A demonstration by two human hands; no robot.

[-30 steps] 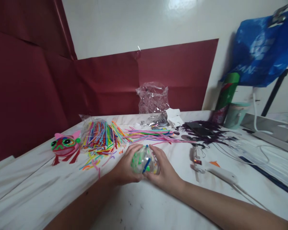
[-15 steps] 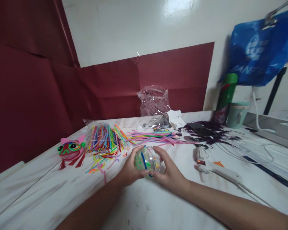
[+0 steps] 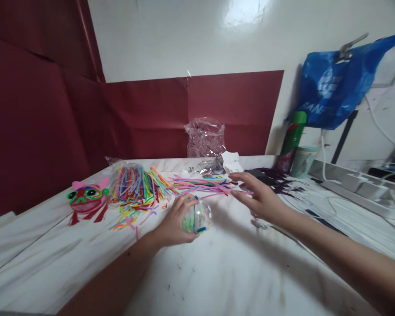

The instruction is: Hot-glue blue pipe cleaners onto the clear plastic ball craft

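Note:
My left hand (image 3: pixel 173 221) is closed round a clear plastic ball (image 3: pixel 198 217) with green, blue and other coloured strips stuck on it, held just above the white table (image 3: pixel 217 272). My right hand (image 3: pixel 258 196) hovers open to the right of the ball, fingers stretched toward a heap of long coloured strips (image 3: pixel 197 182). It holds nothing.
A bag of short coloured strips (image 3: pixel 131 184) lies at the left, next to a red and pink frog-like craft figure (image 3: pixel 85 199). A crumpled clear bag (image 3: pixel 206 138) stands at the back. Purple strips (image 3: pixel 279 180), a green can (image 3: pixel 291 140), a cup (image 3: pixel 303 161) and cables lie at the right.
My right hand has let go of the ball and moved up and right over the long strips. The left hand still holds the ball. The view has shifted right.

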